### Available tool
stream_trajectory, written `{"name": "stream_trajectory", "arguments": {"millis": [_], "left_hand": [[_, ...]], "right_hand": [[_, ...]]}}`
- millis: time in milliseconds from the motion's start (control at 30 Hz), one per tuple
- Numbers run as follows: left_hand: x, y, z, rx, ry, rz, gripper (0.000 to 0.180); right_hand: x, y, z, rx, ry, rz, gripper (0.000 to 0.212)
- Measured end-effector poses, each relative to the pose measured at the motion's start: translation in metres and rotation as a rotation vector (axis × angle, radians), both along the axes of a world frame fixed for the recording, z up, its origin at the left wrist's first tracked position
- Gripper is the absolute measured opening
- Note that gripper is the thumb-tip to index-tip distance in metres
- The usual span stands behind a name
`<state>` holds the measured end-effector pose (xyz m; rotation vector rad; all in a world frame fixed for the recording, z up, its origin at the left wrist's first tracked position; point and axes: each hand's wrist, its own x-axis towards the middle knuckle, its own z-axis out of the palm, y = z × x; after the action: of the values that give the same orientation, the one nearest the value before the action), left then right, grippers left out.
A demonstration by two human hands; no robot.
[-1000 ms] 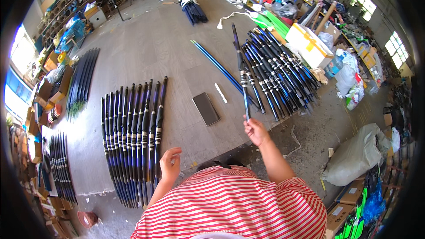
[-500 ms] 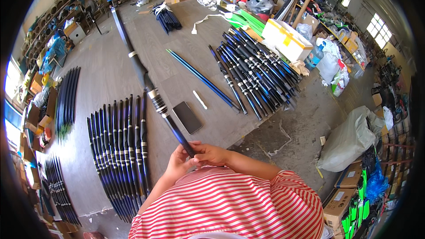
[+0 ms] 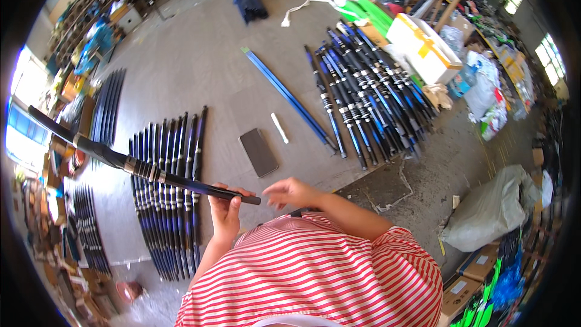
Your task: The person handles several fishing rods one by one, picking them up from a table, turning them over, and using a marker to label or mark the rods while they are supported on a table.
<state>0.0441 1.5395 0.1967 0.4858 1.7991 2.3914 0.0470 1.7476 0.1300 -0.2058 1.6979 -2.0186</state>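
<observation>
My left hand (image 3: 225, 215) is closed around the butt end of a dark blue-black fishing rod (image 3: 148, 171) with a reel seat. The rod slants up to the left, passing above a row of similar rods (image 3: 175, 230) laid side by side. Just right of the butt end, my right hand (image 3: 295, 194) is open, slightly blurred and apart from the rod. A dark phone (image 3: 258, 152) and a white pen-like stick (image 3: 279, 128) lie beyond my hands. Thin blue rods (image 3: 289, 102) rest farther back.
A large pile of rods (image 3: 369, 100) covers the table's right side, with a white foam box (image 3: 423, 48) behind it. More dark rods (image 3: 109, 109) lie at the far left. A tied dark bundle (image 3: 249, 6) sits at the back. A pale sack (image 3: 490, 209) stands at right.
The rod has swung from pointing away to pointing left. My right hand has let go of its butt end and moved right; my left hand still holds it.
</observation>
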Motion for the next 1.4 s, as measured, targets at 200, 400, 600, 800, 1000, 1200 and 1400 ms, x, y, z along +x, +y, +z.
{"name": "stream_trajectory", "arguments": {"millis": [200, 400, 600, 800, 1000, 1200, 1400], "left_hand": [[0.012, -0.018, -0.004, -0.175, 0.046, 0.228, 0.036], [0.03, -0.04, -0.014, -0.276, 0.133, 0.323, 0.037], [0.047, -0.046, -0.006, -0.254, 0.056, 0.382, 0.039], [0.055, -0.05, 0.001, -0.206, 0.0, 0.329, 0.041], [0.043, -0.056, 0.005, -0.194, 0.013, 0.283, 0.043], [0.021, -0.079, 0.023, -0.238, 0.147, 0.383, 0.044], [-0.019, -0.146, 0.087, -0.347, 0.224, 0.867, 0.034]], "right_hand": [[-0.03, 0.093, -0.067, 1.134, 0.521, -0.756, 0.026], [-0.067, 0.111, -0.1, 1.564, 0.557, -0.606, 0.021], [-0.064, 0.102, -0.108, 1.465, 0.42, -0.543, 0.013], [-0.065, 0.086, -0.123, 1.016, 0.321, -0.962, 0.022], [-0.043, 0.08, -0.089, 0.203, -0.004, -0.888, 0.036], [-0.009, 0.078, -0.06, -0.048, -0.241, -0.789, 0.035], [0.045, 0.114, -0.073, 0.4, -0.049, -0.653, 0.039]]}}
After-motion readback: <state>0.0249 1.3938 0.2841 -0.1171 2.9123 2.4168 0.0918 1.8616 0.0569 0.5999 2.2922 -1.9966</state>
